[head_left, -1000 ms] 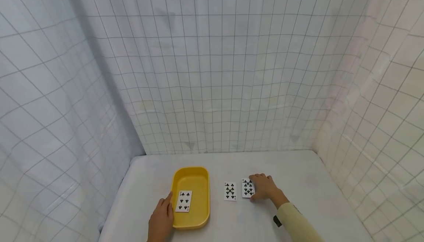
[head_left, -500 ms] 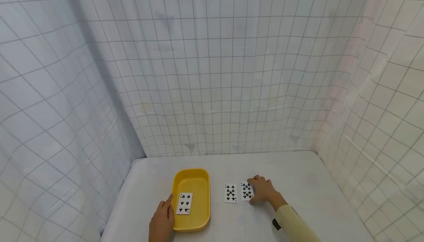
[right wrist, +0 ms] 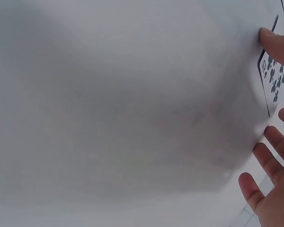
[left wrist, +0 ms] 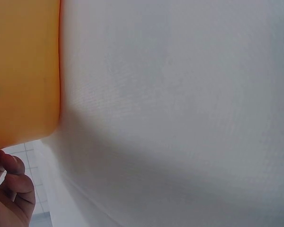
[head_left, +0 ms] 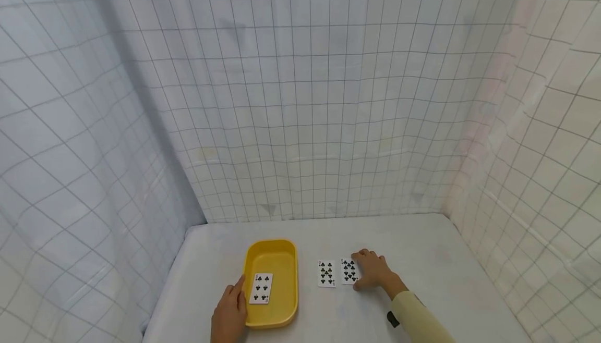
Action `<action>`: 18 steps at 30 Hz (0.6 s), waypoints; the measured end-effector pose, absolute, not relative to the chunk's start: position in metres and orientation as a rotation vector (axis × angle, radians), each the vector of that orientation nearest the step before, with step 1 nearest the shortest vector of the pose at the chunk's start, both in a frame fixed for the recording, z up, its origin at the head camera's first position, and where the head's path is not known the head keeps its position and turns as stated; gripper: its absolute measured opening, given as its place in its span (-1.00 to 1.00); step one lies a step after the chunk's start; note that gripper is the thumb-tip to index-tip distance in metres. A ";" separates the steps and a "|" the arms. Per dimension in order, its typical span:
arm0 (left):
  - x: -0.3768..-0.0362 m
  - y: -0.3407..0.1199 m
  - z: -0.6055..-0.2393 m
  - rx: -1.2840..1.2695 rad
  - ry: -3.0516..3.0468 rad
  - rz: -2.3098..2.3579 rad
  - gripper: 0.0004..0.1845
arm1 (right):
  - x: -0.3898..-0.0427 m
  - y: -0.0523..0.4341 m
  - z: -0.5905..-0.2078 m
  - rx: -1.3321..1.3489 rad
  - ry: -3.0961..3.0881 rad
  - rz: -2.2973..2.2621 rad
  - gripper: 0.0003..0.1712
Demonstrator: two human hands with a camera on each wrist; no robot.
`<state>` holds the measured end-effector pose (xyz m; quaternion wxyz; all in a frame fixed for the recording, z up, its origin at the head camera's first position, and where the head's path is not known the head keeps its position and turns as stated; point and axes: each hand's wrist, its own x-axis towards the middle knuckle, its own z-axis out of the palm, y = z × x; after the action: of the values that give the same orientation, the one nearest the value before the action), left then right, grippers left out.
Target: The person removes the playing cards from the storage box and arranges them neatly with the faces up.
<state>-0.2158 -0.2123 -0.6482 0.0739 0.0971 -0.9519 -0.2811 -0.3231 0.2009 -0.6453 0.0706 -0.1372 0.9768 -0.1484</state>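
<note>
Yellow plastic tray (head_left: 277, 311) sits nearest, with the left hand (head_left: 229, 314) resting flat against its outer rim, fingers straight, holding nothing. One club card (head_left: 261, 288) lies face up inside it. Just past the right hand (head_left: 373, 270), whose spread fingers press on a second card (head_left: 348, 270), a third card (head_left: 326, 273) lies flat on the white table (head_left: 422, 244). Judging by looks, the pressed card is thin, light and slick, so it is best slid to lift an edge, then pinched.
</note>
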 end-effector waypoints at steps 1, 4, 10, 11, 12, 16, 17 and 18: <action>-0.216 -0.213 -0.648 0.295 -2.852 -0.848 -0.51 | -0.322 0.201 -0.645 -0.417 2.939 -0.470 -0.01; -0.216 -0.213 -0.648 0.302 -2.835 -0.857 -0.51 | -0.320 0.201 -0.644 -0.429 2.944 -0.508 -0.03; -0.218 -0.214 -0.651 0.308 -2.834 -0.868 -0.50 | -0.317 0.201 -0.647 -0.424 2.964 -0.533 -0.03; -0.218 -0.214 -0.652 0.309 -2.837 -0.867 -0.50 | -0.317 0.201 -0.647 -0.428 2.966 -0.540 -0.03; -0.218 -0.214 -0.652 0.310 -2.840 -0.867 -0.50 | -0.317 0.201 -0.646 -0.437 2.973 -0.549 -0.03; -0.218 -0.215 -0.653 0.293 -2.838 -0.863 -0.50 | -0.318 0.195 -0.635 -0.490 2.994 -0.608 -0.05; -0.218 -0.214 -0.653 0.286 -2.834 -0.864 -0.50 | -0.319 0.192 -0.630 -0.510 2.993 -0.628 -0.05; -0.217 -0.214 -0.653 0.280 -2.830 -0.864 -0.50 | -0.319 0.190 -0.626 -0.530 2.992 -0.653 -0.06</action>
<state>-0.2172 -0.2141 -0.6527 0.0848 0.0937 -0.9488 -0.2896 -0.3191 0.1897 -0.6258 0.0169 -0.1706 0.9625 -0.2100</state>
